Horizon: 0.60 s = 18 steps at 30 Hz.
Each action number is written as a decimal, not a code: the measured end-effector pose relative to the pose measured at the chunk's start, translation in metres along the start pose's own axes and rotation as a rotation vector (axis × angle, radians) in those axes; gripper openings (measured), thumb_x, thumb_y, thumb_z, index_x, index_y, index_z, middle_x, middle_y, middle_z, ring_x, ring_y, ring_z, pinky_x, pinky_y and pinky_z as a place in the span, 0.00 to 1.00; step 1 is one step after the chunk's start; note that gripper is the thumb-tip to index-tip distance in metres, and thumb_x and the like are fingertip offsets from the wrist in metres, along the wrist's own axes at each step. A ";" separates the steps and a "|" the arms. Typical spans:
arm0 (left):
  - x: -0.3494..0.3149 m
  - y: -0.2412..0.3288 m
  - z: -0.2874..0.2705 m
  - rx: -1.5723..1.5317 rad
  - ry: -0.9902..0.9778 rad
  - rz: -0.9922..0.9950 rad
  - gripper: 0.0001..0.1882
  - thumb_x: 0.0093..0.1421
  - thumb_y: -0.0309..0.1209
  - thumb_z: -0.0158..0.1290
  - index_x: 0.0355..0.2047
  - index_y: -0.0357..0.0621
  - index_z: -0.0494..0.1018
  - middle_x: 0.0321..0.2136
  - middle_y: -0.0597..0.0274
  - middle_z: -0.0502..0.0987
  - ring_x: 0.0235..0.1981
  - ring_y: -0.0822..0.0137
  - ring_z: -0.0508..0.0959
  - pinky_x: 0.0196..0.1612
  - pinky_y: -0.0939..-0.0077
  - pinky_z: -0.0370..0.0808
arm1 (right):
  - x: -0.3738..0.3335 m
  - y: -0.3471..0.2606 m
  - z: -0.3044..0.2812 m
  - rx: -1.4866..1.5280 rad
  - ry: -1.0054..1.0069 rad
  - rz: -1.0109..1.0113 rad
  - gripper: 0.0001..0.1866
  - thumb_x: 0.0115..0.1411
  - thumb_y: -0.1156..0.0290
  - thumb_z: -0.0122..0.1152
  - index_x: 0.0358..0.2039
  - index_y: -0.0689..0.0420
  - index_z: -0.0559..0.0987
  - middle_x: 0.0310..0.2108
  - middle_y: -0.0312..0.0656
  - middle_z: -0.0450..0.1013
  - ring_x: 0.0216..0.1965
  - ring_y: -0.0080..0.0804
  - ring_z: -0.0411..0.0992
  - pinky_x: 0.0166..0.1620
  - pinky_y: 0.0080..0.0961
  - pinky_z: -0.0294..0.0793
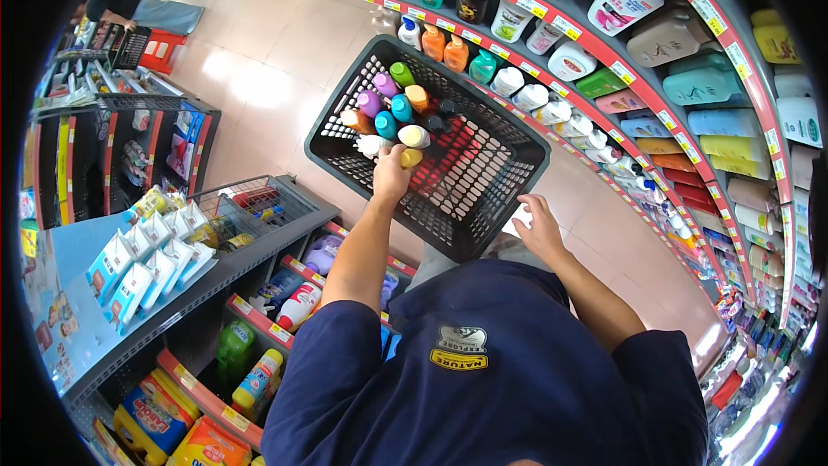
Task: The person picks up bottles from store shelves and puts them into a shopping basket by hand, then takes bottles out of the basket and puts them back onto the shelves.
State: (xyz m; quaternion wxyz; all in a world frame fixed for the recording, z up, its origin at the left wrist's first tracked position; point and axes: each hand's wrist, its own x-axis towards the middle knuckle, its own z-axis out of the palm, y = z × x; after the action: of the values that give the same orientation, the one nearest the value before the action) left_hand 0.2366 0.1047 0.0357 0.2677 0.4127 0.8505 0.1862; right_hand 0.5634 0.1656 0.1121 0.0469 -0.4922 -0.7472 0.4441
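A black shopping basket point(509, 142) holds a cluster of upright bottles at its left end. My left hand point(392, 177) reaches over the near-left side into it, fingers closed around a yellow bottle point(411, 158). Beside that hand stand a white bottle point(372, 147) and a cream-topped bottle point(414, 136). Farther in are teal bottles point(385, 125), purple bottles point(369, 103), a green bottle point(401, 74), an orange bottle point(417, 97) and dark ones point(446, 109). My right hand point(539, 224) hovers outside the basket's near-right edge, fingers bent and apart, holding nothing.
Tiered shelves point(621, 69) of bottles curve along the right, close to the basket. To the left, a blue display top point(69, 293) carries white packs point(147, 250), above lower shelves of cleaning bottles point(237, 345). Tiled floor point(285, 43) runs between; a person point(112, 4) is far left.
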 end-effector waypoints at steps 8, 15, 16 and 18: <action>0.015 -0.005 0.009 0.003 -0.002 0.066 0.26 0.50 0.24 0.59 0.51 0.48 0.71 0.51 0.48 0.69 0.48 0.44 0.74 0.50 0.55 0.73 | -0.006 0.006 -0.024 0.037 0.070 0.051 0.23 0.51 0.73 0.65 0.49 0.56 0.71 0.49 0.46 0.67 0.44 0.41 0.73 0.47 0.34 0.73; 0.026 -0.074 0.033 -0.169 -0.017 -0.009 0.18 0.55 0.28 0.57 0.45 0.38 0.70 0.42 0.42 0.73 0.47 0.41 0.72 0.49 0.51 0.70 | 0.018 0.007 -0.026 0.102 0.091 -0.090 0.22 0.53 0.70 0.62 0.49 0.58 0.71 0.48 0.50 0.68 0.49 0.51 0.70 0.51 0.39 0.70; 0.028 -0.044 0.030 -0.004 0.021 0.152 0.20 0.55 0.28 0.57 0.47 0.38 0.68 0.44 0.42 0.72 0.47 0.40 0.71 0.49 0.51 0.70 | 0.019 0.009 -0.040 0.118 0.113 -0.064 0.23 0.53 0.70 0.62 0.50 0.57 0.70 0.48 0.50 0.68 0.48 0.51 0.70 0.51 0.39 0.70; 0.022 -0.036 0.024 0.047 0.054 0.162 0.20 0.55 0.26 0.56 0.48 0.39 0.66 0.45 0.43 0.71 0.47 0.39 0.71 0.49 0.51 0.70 | 0.024 -0.002 -0.066 0.096 0.220 -0.095 0.24 0.53 0.70 0.63 0.51 0.57 0.70 0.48 0.50 0.68 0.47 0.50 0.71 0.50 0.40 0.71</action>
State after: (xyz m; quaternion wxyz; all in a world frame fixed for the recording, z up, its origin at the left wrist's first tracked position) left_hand 0.2185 0.1037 -0.0094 0.2190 0.4811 0.8253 0.1984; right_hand 0.5830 0.2252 0.1446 0.1728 -0.4992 -0.7380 0.4198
